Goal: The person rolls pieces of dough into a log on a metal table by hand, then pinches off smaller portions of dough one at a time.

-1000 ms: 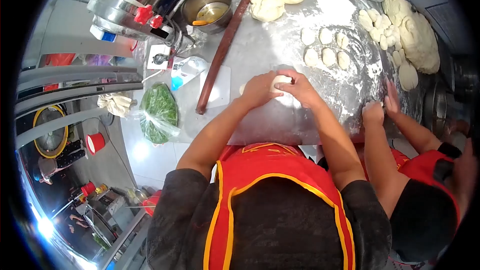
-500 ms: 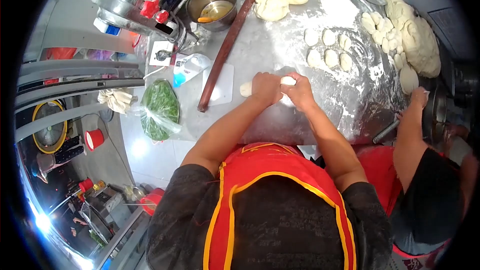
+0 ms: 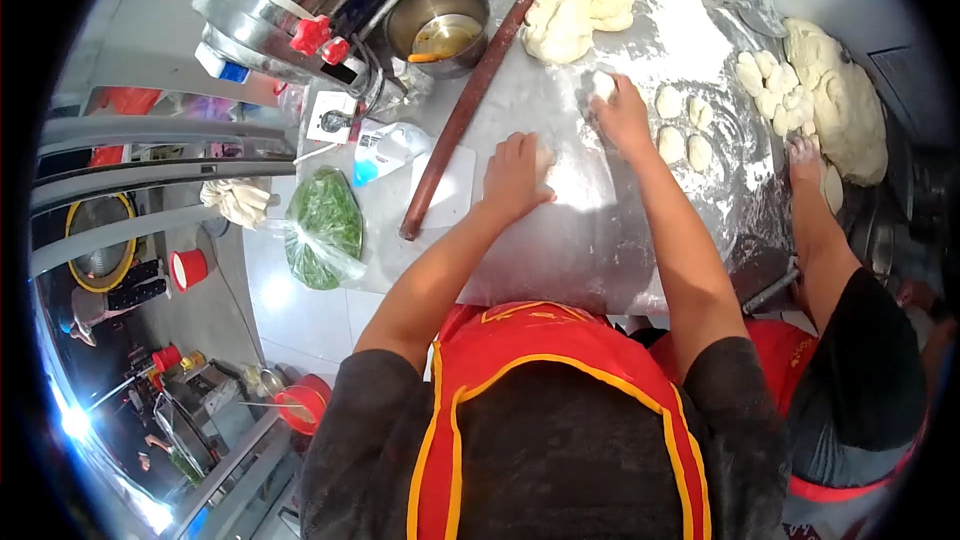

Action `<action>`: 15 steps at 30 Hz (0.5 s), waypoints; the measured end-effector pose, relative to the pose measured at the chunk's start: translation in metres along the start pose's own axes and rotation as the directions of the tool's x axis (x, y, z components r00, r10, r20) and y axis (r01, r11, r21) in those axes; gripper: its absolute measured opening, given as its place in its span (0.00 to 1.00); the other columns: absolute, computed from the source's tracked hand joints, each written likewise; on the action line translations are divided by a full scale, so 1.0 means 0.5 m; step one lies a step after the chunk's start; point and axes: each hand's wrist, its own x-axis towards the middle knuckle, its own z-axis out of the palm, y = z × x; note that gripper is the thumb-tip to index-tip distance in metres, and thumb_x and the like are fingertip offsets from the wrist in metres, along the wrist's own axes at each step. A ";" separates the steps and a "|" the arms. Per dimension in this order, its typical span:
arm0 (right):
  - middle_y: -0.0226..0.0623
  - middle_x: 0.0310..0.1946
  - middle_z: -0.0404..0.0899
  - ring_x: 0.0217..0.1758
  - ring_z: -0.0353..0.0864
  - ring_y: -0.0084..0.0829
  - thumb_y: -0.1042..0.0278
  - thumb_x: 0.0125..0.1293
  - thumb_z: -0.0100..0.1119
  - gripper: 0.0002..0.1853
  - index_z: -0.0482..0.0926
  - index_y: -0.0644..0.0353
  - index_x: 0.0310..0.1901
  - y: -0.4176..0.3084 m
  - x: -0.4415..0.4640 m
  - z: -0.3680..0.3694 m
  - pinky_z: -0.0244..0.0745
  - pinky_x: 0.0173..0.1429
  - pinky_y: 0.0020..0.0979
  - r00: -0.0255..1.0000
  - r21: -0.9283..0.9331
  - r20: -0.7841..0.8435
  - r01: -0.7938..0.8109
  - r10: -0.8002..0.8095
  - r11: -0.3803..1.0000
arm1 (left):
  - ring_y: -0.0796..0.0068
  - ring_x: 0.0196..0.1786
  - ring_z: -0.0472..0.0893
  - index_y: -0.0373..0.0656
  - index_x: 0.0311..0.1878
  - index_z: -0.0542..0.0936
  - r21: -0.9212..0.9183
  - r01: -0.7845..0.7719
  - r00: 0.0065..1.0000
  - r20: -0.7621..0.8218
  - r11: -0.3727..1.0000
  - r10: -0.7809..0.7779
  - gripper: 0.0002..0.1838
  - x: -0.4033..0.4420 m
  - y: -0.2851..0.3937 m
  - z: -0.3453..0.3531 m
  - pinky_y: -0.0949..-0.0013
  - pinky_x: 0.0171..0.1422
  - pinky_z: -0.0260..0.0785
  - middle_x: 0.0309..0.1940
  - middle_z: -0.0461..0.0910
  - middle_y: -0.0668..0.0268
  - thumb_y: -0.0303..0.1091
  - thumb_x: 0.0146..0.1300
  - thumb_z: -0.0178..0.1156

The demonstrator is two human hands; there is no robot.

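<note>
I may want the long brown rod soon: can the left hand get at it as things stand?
Probably yes. The left hand is close to the long brown rod, with only tabletop and white board showing between them. It would likely have to leave the dough it touches.

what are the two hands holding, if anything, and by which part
The right hand holds a small dough piece, apparently by the end nearest the palm. The left hand partly covers another dough piece; any grip is hidden.

Glare spots the table (image 3: pixel 590 190); edges bend into black; a light (image 3: pixel 75 423) flares lower left.
</note>
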 end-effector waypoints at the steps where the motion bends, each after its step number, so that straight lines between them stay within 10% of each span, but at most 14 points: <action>1: 0.49 0.41 0.81 0.41 0.81 0.38 0.67 0.61 0.65 0.19 0.76 0.68 0.51 0.012 0.023 0.018 0.76 0.44 0.36 0.996 -0.190 -0.072 0.034 -0.049 0.981 | 0.52 0.59 0.70 0.38 0.59 0.66 0.022 0.034 0.996 -0.084 0.999 -0.032 0.44 -0.013 0.000 0.008 0.57 0.61 0.66 0.58 0.67 0.54 0.45 0.41 0.78; 6: 0.51 0.40 0.78 0.45 0.76 0.50 0.57 0.64 0.63 0.19 0.75 0.66 0.45 0.045 0.051 0.043 0.73 0.53 0.46 0.919 -0.676 -0.047 0.259 -0.391 0.690 | 0.52 0.55 0.71 0.36 0.52 0.71 0.019 0.097 0.976 -0.197 0.995 -0.091 0.33 -0.035 -0.029 0.039 0.55 0.57 0.64 0.54 0.69 0.53 0.42 0.46 0.75; 10: 0.50 0.45 0.78 0.47 0.76 0.49 0.55 0.61 0.66 0.24 0.75 0.67 0.50 -0.026 -0.062 0.009 0.73 0.54 0.41 0.914 -0.351 -0.021 0.372 -0.405 0.859 | 0.49 0.48 0.74 0.39 0.48 0.75 -0.143 -0.057 0.989 -0.145 0.988 0.036 0.26 -0.006 -0.062 0.046 0.53 0.52 0.66 0.43 0.75 0.52 0.41 0.50 0.72; 12: 0.48 0.50 0.78 0.52 0.77 0.41 0.58 0.60 0.67 0.28 0.73 0.67 0.57 0.007 -0.125 0.032 0.72 0.58 0.37 0.939 0.094 0.335 0.045 -0.075 0.995 | 0.48 0.45 0.76 0.40 0.47 0.76 -0.277 -0.108 0.994 -0.020 0.955 0.107 0.23 -0.010 -0.038 0.011 0.53 0.52 0.67 0.39 0.78 0.52 0.42 0.53 0.70; 15: 0.41 0.52 0.78 0.51 0.78 0.28 0.67 0.61 0.66 0.26 0.72 0.65 0.60 0.030 -0.178 0.058 0.75 0.55 0.30 0.866 0.223 0.498 -0.067 -0.055 0.972 | 0.50 0.40 0.81 0.41 0.48 0.76 -0.256 -0.155 0.983 0.054 0.954 0.174 0.22 -0.008 -0.006 0.009 0.53 0.54 0.67 0.34 0.82 0.53 0.45 0.56 0.67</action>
